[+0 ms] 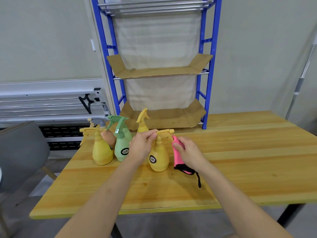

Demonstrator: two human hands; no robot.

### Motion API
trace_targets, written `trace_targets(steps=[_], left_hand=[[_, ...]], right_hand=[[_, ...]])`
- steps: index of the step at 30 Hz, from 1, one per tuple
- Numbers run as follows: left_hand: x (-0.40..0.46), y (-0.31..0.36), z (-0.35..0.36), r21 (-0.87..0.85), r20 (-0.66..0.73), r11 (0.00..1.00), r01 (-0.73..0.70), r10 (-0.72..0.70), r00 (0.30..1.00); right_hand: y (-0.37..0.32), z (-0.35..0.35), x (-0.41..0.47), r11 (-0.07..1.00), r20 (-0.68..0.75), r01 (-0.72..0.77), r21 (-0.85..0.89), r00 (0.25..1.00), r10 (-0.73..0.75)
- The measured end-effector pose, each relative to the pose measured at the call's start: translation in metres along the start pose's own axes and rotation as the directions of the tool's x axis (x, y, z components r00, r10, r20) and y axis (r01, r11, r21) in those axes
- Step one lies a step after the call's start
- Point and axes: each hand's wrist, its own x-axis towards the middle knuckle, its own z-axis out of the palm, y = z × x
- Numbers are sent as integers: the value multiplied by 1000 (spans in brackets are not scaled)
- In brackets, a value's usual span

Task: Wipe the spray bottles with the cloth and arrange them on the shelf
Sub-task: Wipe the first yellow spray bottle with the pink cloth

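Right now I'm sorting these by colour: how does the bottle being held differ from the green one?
The held yellow bottle stands apart near the cloth, with the left hand pinching its spray head; the green bottle stands untouched in the group. The yellow nozzle points right, the green one left. Both stand upright on the table and bear a dark round label.

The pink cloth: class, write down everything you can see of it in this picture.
The pink cloth looks like soft fabric, with black edging and a black loop trailing from its lower end onto the wooden table. It hangs bunched and lengthwise from the right hand, which grips its upper part. Its top sits against the trigger of the yellow spray bottle that the left hand holds by the head.
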Motion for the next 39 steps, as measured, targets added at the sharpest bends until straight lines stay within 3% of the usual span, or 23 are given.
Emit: trace_targets(steps=[8, 13, 20, 23, 28, 34, 37, 39], left_hand=[[-3, 13, -11, 78, -60, 997, -4, 9, 998], [-19, 20, -22, 101, -57, 987, -123, 130, 990], [-39, 23, -23, -13, -40, 991, -135, 134, 990], [-41, 24, -25, -12, -41, 991, -135, 134, 990], [-37, 15, -26, 18, -6, 992, -124, 124, 992], [-32, 16, -31, -44, 40, 991, -124, 126, 991], [-32, 16, -27, -32, 21, 993, -110, 111, 994], [-31, 14, -23, -60, -7, 991, -123, 123, 992]], right_hand=[[-12, 3, -14, 991, -13, -65, 119, 998, 67], [-12, 5, -29, 974, 4, -43, 224, 999, 43], [-28, 10, -44, 957, 37, 26, 289, 999, -38], [-31, 14, -46, 948, -27, 56, 315, 998, -50], [-26, 19, -40, 960, -259, 81, 268, 966, -9], [-33, 22, -27, 947, -447, 231, 224, 888, -111], [-41, 17, -12, 931, -467, 324, 169, 858, -214], [-43, 18, -3, 917, -390, 391, 85, 860, -330]])
